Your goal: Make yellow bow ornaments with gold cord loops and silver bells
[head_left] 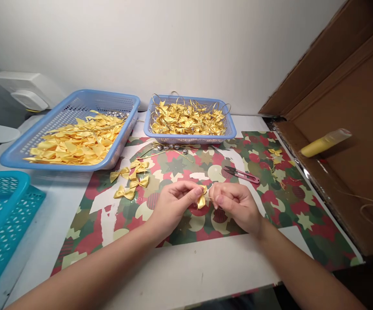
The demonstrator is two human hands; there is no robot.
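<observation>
Between thumb and fingers, my left hand [181, 200] pinches a yellow satin ribbon bow [201, 201] above the patterned sheet. Just to its right, my right hand [234, 202] is closed, its thumb pressed on the curled fingers. A thin gold cord [210, 196] seems to run from the bow into that hand; most of it is hidden by the fingers. Several loose yellow bows [124, 192] lie left of my hands. Small silver bells [170, 147] with gold cords rest beyond them. Pink-handled thread snips [241, 174] lie behind my right hand.
A blue basket [118, 165] at the left holds many bows and some bells. Another blue basket [189, 140] at the back holds bows with cords. A teal basket [21, 202] stands near left. Cardboard [344, 86] walls the right side, with a yellow tube [325, 143] there.
</observation>
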